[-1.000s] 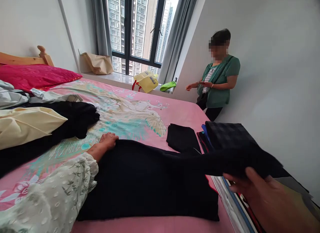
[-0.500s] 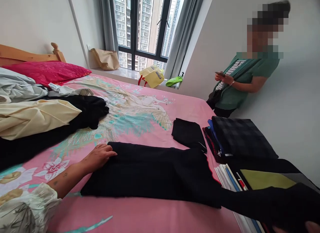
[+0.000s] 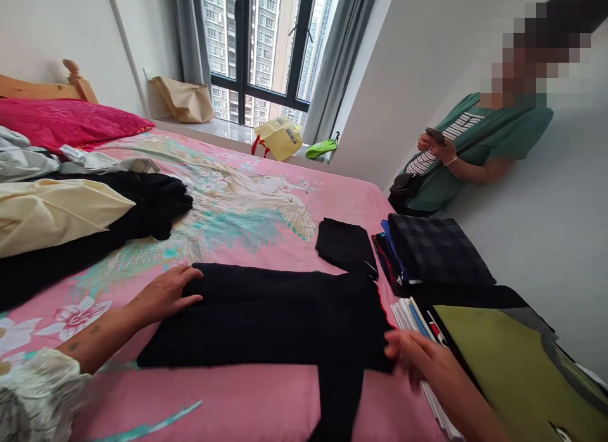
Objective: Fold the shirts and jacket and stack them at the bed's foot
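Observation:
A black long-sleeved garment (image 3: 266,318) lies folded lengthwise on the bed, with red trim along its right end. One narrow sleeve (image 3: 339,391) extends from it toward me and runs out at the bottom of the picture. My left hand (image 3: 168,293) rests at the garment's left end, thumb and fingers apart on the cloth. Beside the right end is my right hand (image 3: 420,359), its fingers bent and smeared by motion; whether they grip the cloth is unclear. Just beyond the garment lies a small folded black piece of clothing (image 3: 346,244).
Folded clothes stand at right: a dark plaid pile (image 3: 437,249), a white and blue stack (image 3: 411,315) and an olive garment (image 3: 498,347). Loose clothes, cream (image 3: 61,208) and black (image 3: 156,201), heap at left. A person (image 3: 475,138) holding a phone stands by the wall.
The sleeve, stretched rightward over the stacks before, now points down toward me. My right hand has come in from the lower right corner to the garment's right end. My left hand's fingers have spread.

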Action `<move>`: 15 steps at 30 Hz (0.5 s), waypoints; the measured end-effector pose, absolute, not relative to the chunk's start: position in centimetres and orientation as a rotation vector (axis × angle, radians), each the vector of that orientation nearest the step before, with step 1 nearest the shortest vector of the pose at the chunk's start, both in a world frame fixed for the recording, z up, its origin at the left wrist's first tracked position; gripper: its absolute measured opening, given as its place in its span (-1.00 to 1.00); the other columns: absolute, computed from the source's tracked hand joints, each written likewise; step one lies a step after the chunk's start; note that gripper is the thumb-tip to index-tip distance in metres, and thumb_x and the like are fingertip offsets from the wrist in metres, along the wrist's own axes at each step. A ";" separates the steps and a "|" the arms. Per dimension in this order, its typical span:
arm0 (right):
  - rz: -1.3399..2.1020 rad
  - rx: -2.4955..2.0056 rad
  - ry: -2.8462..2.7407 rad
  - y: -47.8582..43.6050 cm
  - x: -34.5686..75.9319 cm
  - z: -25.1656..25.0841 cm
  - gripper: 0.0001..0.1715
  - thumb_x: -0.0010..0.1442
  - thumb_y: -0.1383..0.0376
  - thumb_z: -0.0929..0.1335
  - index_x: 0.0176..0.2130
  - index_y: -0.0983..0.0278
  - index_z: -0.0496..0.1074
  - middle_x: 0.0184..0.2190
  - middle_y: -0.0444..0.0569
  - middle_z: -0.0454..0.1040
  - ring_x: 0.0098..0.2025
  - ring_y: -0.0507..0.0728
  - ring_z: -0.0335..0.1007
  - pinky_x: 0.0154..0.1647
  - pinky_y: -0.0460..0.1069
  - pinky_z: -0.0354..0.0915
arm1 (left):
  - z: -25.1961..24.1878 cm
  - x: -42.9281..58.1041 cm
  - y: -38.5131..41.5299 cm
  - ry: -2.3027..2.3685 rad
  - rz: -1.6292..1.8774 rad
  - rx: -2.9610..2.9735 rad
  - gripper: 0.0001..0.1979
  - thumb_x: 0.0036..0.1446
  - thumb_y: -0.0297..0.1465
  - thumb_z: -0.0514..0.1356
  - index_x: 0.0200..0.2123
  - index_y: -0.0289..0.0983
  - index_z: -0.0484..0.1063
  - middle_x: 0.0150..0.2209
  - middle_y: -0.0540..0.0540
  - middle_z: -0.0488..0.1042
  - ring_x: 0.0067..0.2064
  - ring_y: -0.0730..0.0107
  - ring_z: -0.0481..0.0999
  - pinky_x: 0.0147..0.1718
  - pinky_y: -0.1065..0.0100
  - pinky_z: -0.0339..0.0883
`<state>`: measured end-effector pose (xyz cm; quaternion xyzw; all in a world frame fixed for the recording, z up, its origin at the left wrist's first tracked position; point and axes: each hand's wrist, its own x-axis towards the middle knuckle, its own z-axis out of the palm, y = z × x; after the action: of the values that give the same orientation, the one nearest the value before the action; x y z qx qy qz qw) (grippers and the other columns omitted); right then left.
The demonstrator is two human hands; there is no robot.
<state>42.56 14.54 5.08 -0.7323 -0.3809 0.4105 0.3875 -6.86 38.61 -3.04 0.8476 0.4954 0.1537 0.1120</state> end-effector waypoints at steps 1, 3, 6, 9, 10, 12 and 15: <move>1.009 -1.864 -0.927 16.8 42.7 4.4 -0.52 0.03 -0.04 0.34 -0.18 0.24 0.46 -0.29 0.07 0.50 -0.44 0.09 0.41 -0.62 -0.09 0.24 | -3.3 -6.9 39.0 1.562 0.492 2.366 -0.52 -0.04 -0.04 0.19 -0.12 -0.22 0.39 -0.12 -0.15 0.45 -0.12 0.12 0.46 -0.10 0.25 0.29; 0.908 -1.927 -0.843 21.3 43.3 2.6 -0.50 0.03 0.00 0.34 -0.14 0.27 0.40 -0.19 0.07 0.48 -0.34 0.10 0.43 -0.61 -0.12 0.25 | -3.8 -7.0 40.0 1.762 0.514 2.093 -0.43 -0.03 0.06 0.12 -0.13 -0.27 0.37 -0.16 -0.19 0.49 -0.20 0.12 0.49 -0.18 0.23 0.32; 0.792 -2.092 -0.778 26.4 44.3 -0.6 -0.42 0.04 -0.04 0.30 -0.08 0.30 0.34 -0.14 0.11 0.45 -0.33 0.12 0.44 -0.61 -0.10 0.26 | -4.3 -7.2 41.4 1.897 0.481 1.825 -0.40 -0.03 0.10 0.06 -0.18 -0.31 0.40 -0.24 -0.20 0.53 -0.24 0.10 0.52 -0.25 0.24 0.31; 0.758 -2.202 -0.738 29.0 45.3 -3.2 -0.36 0.03 -0.15 0.28 -0.15 0.32 0.37 -0.20 0.12 0.47 -0.44 0.10 0.41 -0.65 -0.08 0.22 | -3.9 -7.1 41.9 1.853 0.436 1.704 -0.44 -0.12 0.11 0.12 -0.35 -0.29 0.45 -0.45 -0.11 0.52 -0.37 0.13 0.51 -0.40 0.30 0.26; 0.788 -2.206 -0.732 29.5 45.6 -3.8 -0.36 0.00 -0.17 0.29 -0.21 0.32 0.38 -0.23 0.12 0.47 -0.46 0.10 0.40 -0.65 -0.08 0.22 | -3.7 -6.9 41.9 1.821 0.424 1.667 -0.47 -0.16 0.10 0.15 -0.45 -0.29 0.45 -0.54 -0.07 0.48 -0.44 0.18 0.48 -0.46 0.33 0.21; 0.854 -2.157 -0.706 30.1 46.2 -4.6 -0.43 -0.05 -0.14 0.34 -0.30 0.30 0.39 -0.26 0.12 0.48 -0.47 0.09 0.37 -0.63 -0.08 0.24 | -3.3 -6.5 41.6 1.756 0.456 1.584 -0.53 -0.25 0.06 0.23 -0.60 -0.27 0.38 -0.66 -0.01 0.37 -0.53 0.28 0.40 -0.54 0.37 0.14; 0.912 -2.036 -0.651 30.5 47.0 -5.1 -0.57 -0.06 -0.02 0.38 -0.33 0.26 0.38 -0.27 0.08 0.51 -0.41 0.11 0.41 -0.55 -0.08 0.32 | -2.8 -6.0 41.1 1.654 0.601 1.408 -0.56 -0.38 -0.02 0.32 -0.62 -0.28 0.36 -0.65 0.03 0.35 -0.54 0.37 0.34 -0.56 0.41 0.11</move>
<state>47.02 30.47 -5.08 -0.8039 -0.2572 0.3600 0.3974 -6.03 41.08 -2.84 0.5643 0.6628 0.2408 0.4293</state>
